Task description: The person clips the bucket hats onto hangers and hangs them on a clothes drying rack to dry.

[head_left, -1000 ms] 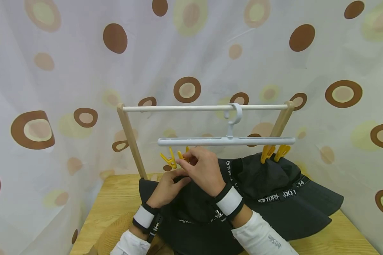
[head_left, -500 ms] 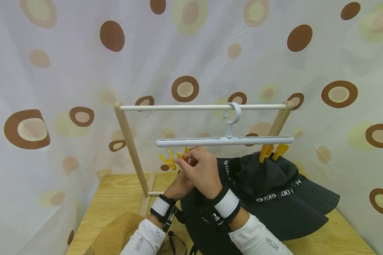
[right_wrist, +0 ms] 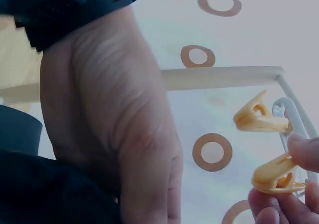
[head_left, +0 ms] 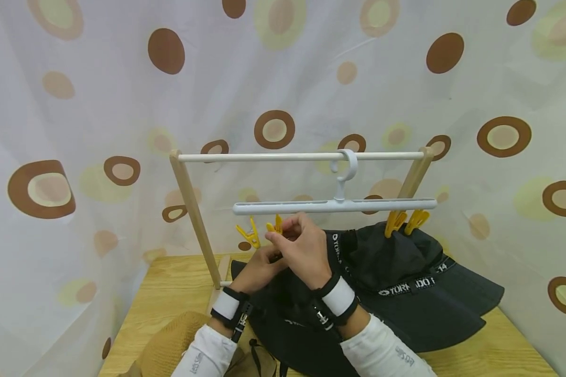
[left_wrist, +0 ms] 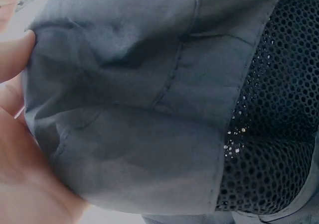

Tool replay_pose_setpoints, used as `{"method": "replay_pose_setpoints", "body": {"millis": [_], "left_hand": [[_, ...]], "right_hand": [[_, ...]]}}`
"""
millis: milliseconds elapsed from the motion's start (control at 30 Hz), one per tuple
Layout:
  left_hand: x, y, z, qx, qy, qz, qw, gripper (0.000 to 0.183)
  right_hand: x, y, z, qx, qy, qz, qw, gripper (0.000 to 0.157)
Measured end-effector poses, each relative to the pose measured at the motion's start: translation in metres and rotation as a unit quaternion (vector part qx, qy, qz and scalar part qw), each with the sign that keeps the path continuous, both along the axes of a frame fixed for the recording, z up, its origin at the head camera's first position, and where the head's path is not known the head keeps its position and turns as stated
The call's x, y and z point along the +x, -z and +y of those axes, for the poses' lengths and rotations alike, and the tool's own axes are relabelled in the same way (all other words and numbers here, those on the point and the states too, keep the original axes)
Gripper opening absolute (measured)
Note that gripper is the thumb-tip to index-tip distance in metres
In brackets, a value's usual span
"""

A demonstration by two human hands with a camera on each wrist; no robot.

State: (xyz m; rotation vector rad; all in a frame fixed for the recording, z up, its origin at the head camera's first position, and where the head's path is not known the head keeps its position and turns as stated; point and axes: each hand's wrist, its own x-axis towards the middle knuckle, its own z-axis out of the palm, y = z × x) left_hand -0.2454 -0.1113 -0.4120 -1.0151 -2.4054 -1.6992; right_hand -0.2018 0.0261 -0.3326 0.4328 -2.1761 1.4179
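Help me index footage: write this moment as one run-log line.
left hand: holds dark hat; right hand: pinches yellow clip; neighbouring yellow clip: below hanger, unheld; hanger: hooked on white rail

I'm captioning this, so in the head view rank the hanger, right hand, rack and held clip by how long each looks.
Longest to shortest:
1. Rack
2. Hanger
3. Right hand
4. Held clip, partly hidden

The right grip (head_left: pixel 304 252) pinched a yellow clip (head_left: pixel 278 226) below the white hanger (head_left: pixel 302 207); the left grip (head_left: pixel 257 272) held a black hat (head_left: pixel 290 335).
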Motion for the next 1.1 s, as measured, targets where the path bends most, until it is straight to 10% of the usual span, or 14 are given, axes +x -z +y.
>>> {"method": "replay_pose_setpoints", "body": {"millis": [500, 1100], "left_hand": [[-0.002, -0.013, -0.02, 0.005, -0.032, -0.041, 0.9986, 0.023], [0.001, -0.02, -0.018, 0.146, -0.014, -0.072, 0.9866, 0.029]], "right_hand": [[-0.01, -0.001, 0.007, 0.005, -0.014, -0.023, 1.0, 0.029], [-0.009, 0.0, 0.008, -0.068, -0.021, -0.084, 0.994, 0.024]]}}
